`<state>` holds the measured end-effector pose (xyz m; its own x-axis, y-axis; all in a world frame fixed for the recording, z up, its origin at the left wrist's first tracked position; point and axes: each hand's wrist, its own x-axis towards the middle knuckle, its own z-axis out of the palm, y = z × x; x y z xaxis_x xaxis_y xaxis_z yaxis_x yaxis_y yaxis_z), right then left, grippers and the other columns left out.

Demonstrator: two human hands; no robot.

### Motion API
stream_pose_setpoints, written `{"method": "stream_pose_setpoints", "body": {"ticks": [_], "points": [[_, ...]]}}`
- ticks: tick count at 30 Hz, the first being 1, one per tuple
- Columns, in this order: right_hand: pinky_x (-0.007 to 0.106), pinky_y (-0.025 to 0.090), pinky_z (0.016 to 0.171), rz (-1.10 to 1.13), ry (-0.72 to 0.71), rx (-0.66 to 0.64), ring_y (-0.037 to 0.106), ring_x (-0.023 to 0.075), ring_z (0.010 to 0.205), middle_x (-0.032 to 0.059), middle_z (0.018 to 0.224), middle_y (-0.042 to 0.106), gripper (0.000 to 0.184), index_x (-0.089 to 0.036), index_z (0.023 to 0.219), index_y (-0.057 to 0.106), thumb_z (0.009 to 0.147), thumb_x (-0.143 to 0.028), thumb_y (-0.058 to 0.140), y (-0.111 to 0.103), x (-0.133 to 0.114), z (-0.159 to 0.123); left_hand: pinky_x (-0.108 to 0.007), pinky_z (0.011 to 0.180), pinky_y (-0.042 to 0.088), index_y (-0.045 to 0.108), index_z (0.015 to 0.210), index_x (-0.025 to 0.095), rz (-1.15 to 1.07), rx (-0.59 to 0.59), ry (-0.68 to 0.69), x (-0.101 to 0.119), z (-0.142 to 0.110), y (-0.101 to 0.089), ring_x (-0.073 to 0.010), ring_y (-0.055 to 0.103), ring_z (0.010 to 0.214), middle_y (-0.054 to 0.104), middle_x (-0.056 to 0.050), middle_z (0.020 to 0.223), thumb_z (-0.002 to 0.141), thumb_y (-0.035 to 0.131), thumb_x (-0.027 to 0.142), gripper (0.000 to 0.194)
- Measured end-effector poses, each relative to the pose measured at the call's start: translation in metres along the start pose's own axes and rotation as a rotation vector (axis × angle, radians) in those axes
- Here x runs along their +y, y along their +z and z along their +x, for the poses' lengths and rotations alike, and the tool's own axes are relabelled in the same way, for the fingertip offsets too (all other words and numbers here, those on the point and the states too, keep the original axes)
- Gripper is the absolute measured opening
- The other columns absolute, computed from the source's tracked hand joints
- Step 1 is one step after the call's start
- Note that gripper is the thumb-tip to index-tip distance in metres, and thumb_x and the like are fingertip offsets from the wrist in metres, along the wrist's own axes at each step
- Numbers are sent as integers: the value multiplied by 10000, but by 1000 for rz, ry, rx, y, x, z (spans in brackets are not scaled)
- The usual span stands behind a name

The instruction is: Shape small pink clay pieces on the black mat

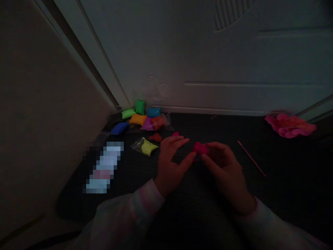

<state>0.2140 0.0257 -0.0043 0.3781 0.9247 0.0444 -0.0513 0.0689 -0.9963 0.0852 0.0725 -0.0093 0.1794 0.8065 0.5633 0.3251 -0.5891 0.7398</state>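
Note:
A bright pink lump of modelling clay (201, 148) is pinched between the thumb and fingers of my right hand (230, 178). My left hand (170, 166) is open, its thumb and fingers apart; the thumb tip comes right up to the clay, and I cannot tell whether it touches. Behind my left fingers shows another bit of pink clay (176, 134). An orange-red clay piece (156, 137) lies just beyond that hand, beside an opened yellow clay packet (148, 147). To the right of my right hand rests a thin pink stick tool (252, 158).
Several coloured clay packets in clear wrap, among them an orange one (138, 119), lie at the back left. A bright, blurred-out screen-like rectangle (105, 166) is at the left. A pink petalled clay flower (290, 125) sits far right on the dark table (179, 211), against a white panel (208, 55).

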Motion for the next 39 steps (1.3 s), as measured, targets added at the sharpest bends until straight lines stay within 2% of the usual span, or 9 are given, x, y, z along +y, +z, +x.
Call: {"method": "stream_pose_setpoints", "body": {"ticks": [4,8,13,16,19,26,28,36,39], "points": [[331,478,746,-406,-268,53,579,150,826,29,946,592,276,-231,972,526,708,-239,607,-10,1,8,-356,884,395,579,959,213,-142,-35,-210,-7,3,1,-168,521,991,578,-42,999,776,526,227,192],[355,457,759,-827,-418,97,576,181,838,55,911,625,194,-190,926,579,753,-273,548,-31,3,31,-344,862,398,579,943,211,-121,0,-224,-13,4,3,-162,518,964,575,-37,986,776,516,204,178],[401,435,762,-1120,-360,102,585,229,851,70,909,654,247,-187,921,611,779,-349,491,-53,14,54,-343,828,408,566,932,197,-33,-5,-165,-17,5,5,-160,510,933,572,-41,966,774,508,172,169],[401,437,755,-1139,-274,59,594,226,847,66,934,656,284,-191,980,591,787,-362,473,-55,19,57,-345,818,414,558,928,193,27,-7,-123,-19,7,6,-162,509,920,571,-45,954,769,507,159,170],[404,427,784,-1075,-331,81,573,233,911,89,994,632,324,-174,1018,570,768,-367,500,-55,17,56,-351,824,415,547,952,195,96,-16,-85,-21,8,6,-168,503,926,561,-51,965,767,508,157,193],[301,446,661,-686,-575,570,560,156,734,43,808,591,201,-172,931,568,799,-274,456,-64,-2,47,-353,835,415,538,969,179,199,-11,-20,-27,13,5,-171,492,934,558,-62,959,781,476,145,201],[281,437,613,-714,-678,471,554,146,679,32,751,586,158,-173,887,571,797,-222,451,-59,-4,39,-361,840,415,534,976,176,215,-2,-8,-29,13,5,-174,492,943,555,-68,969,785,463,142,206],[286,405,558,-836,-987,-404,539,138,555,24,608,605,207,-164,851,583,739,-116,416,16,13,-20,-394,851,407,470,1097,169,295,149,103,-40,16,-5,-205,474,1005,535,-103,1054,783,430,150,317],[293,389,547,-807,-1038,-586,545,144,538,19,584,612,219,-166,834,592,712,-121,416,37,22,-39,-381,847,407,458,1123,153,346,203,154,-42,17,-11,-206,472,1007,534,-117,1067,783,418,136,343]]}}
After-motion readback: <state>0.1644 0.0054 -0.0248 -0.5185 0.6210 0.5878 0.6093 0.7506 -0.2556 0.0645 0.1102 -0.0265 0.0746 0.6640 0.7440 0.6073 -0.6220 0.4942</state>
